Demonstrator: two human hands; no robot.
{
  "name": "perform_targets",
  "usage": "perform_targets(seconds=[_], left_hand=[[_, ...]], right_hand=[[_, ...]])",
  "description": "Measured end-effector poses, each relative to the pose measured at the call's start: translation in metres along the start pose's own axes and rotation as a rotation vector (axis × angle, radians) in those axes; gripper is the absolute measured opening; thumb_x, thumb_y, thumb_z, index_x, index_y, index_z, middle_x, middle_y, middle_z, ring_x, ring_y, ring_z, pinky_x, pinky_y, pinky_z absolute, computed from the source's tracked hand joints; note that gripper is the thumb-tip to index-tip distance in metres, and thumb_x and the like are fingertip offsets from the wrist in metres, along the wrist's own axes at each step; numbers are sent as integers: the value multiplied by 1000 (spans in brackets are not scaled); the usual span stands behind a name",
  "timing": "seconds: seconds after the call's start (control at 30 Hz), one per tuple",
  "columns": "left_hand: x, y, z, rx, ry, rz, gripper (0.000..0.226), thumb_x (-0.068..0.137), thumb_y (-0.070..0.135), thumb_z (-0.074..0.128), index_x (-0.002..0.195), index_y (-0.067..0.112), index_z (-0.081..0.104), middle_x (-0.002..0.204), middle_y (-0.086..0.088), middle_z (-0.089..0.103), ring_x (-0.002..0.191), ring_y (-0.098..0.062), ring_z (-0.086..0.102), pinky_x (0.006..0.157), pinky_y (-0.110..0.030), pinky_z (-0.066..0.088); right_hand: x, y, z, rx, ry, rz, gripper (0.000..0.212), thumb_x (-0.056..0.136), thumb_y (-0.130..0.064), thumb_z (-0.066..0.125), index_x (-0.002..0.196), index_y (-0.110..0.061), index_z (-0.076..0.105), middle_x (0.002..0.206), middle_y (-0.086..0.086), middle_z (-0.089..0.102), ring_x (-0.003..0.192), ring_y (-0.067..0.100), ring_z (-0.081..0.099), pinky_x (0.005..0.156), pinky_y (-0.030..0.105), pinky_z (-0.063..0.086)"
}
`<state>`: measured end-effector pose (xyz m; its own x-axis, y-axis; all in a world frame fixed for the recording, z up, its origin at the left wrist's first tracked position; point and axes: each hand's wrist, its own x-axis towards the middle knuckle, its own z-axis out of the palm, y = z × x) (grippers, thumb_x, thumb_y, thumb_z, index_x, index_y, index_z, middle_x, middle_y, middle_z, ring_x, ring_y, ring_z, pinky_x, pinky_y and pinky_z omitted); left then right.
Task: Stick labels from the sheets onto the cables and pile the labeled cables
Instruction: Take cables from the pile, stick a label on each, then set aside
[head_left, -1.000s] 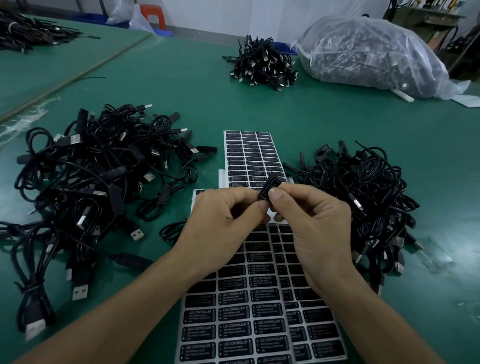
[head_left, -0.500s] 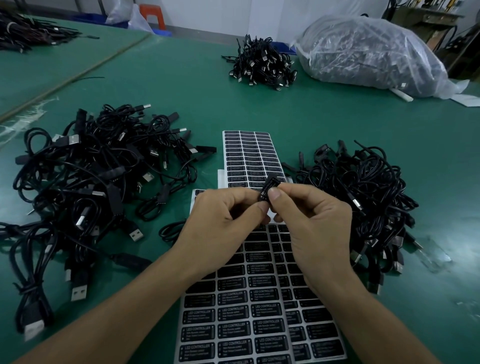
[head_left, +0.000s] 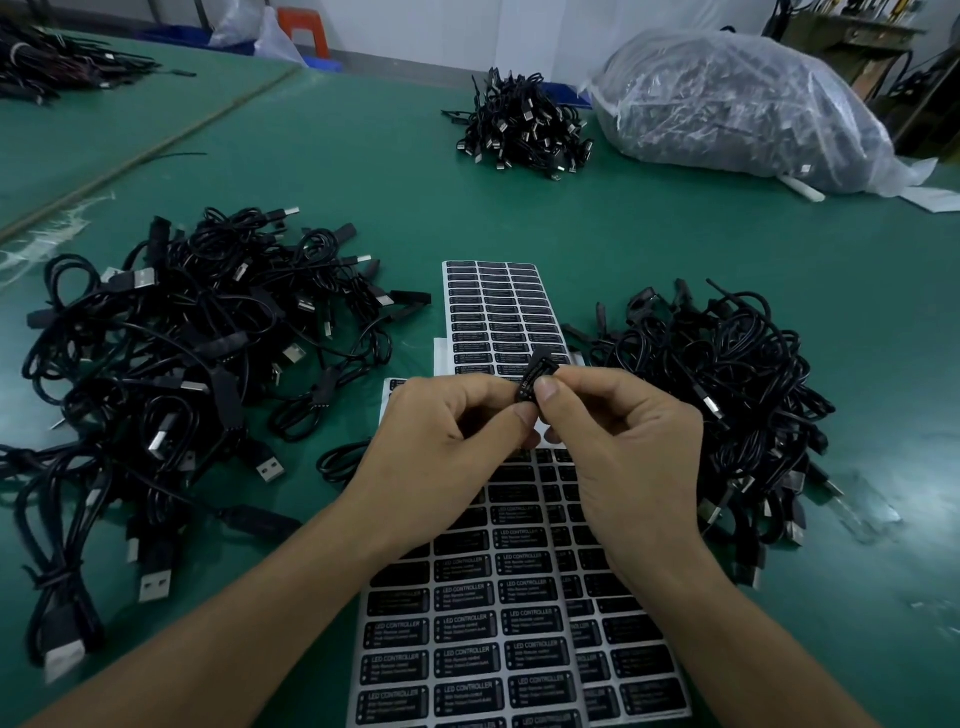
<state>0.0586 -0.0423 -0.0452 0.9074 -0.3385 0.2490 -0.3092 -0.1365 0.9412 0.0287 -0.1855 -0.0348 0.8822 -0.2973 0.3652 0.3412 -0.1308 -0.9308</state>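
Black module (head_left: 537, 378), L hand (head_left: 441, 441), R hand (head_left: 623, 452) pinching

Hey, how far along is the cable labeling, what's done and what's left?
Done: the near label sheet shows bare backing beside the hands, so some labels are used. In hand: the left hand and right hand pinch a black cable module with a label on it. Left: most labels remain, and the left cable heap and right cable heap flank the sheets; which holds labeled ones I cannot tell.
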Motion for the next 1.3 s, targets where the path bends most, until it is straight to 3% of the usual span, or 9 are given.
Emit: perform_targets(seconds=[0.07, 0.23, 0.37, 0.47, 0.57, 0.8, 0.87, 1.07, 1.3], left_hand=[[0, 1, 0, -6, 2, -6, 16, 97, 17, 64, 88, 17, 77, 76, 2, 74, 73, -21, 70, 71, -36, 59], [1, 1, 1, -34, 0, -6, 16, 97, 18, 64, 89, 15, 77, 77, -2, 75, 76, -28, 70, 75, -46, 59], [0, 1, 1, -56, 15, 1, 20, 96, 21, 61, 90, 15, 78, 75, 3, 75, 73, -9, 71, 69, -21, 55], [0, 0, 1, -53, 26, 3, 20, 98, 11, 61, 89, 13, 79, 74, 2, 75, 73, -8, 72, 69, -16, 53], [2, 0, 1, -61, 37, 10, 19, 97, 13, 63, 87, 12, 79, 74, 0, 76, 73, -11, 73, 69, -20, 56], [3, 1, 1, -117, 68, -37, 23, 87, 22, 61, 83, 9, 80, 75, -8, 76, 77, -29, 73, 79, -51, 60], [3, 2, 2, -118, 76, -44, 23, 87, 22, 61, 83, 9, 80, 74, -7, 75, 77, -29, 73, 79, -52, 60], [2, 1, 1, -131, 66, -45, 21, 88, 20, 62, 83, 10, 80, 72, -5, 75, 70, -18, 71, 71, -32, 60], [2, 2, 1, -159, 68, -59, 20, 95, 3, 63, 86, 9, 80, 72, -5, 75, 69, -11, 70, 66, -22, 55]], right_hand=[[0, 0, 0, -1, 0, 1, 22, 86, -3, 73, 82, -24, 75, 74, -8, 75, 67, 5, 70, 63, 15, 54], [0, 1, 0, -9, 4, 1, 21, 85, -3, 74, 82, -24, 75, 75, -9, 75, 67, 5, 70, 64, 14, 54], [0, 1, 0, -20, -1, -5, 18, 85, -5, 74, 84, -22, 76, 75, -8, 75, 67, 5, 70, 64, 14, 53], [0, 1, -1, -30, -1, 0, 13, 85, -5, 74, 86, -18, 77, 75, -7, 75, 68, 6, 70, 64, 14, 53], [0, 1, -1, -28, -1, 4, 14, 85, -5, 75, 86, -19, 76, 76, -7, 75, 68, 6, 70, 65, 15, 53], [-2, 0, 1, -43, -23, -31, 16, 84, -4, 75, 85, -19, 76, 75, -7, 75, 67, 7, 71, 64, 15, 54], [-2, 1, 1, -55, -22, -31, 14, 84, -5, 75, 86, -19, 76, 75, -7, 75, 67, 7, 71, 64, 16, 54], [-2, 1, 1, -60, -23, -36, 16, 85, -4, 75, 84, -20, 76, 74, -7, 75, 66, 7, 70, 63, 16, 54], [-3, 0, 0, -45, -24, -31, 15, 85, -3, 74, 83, -18, 76, 73, -6, 74, 66, 8, 71, 63, 16, 54]])
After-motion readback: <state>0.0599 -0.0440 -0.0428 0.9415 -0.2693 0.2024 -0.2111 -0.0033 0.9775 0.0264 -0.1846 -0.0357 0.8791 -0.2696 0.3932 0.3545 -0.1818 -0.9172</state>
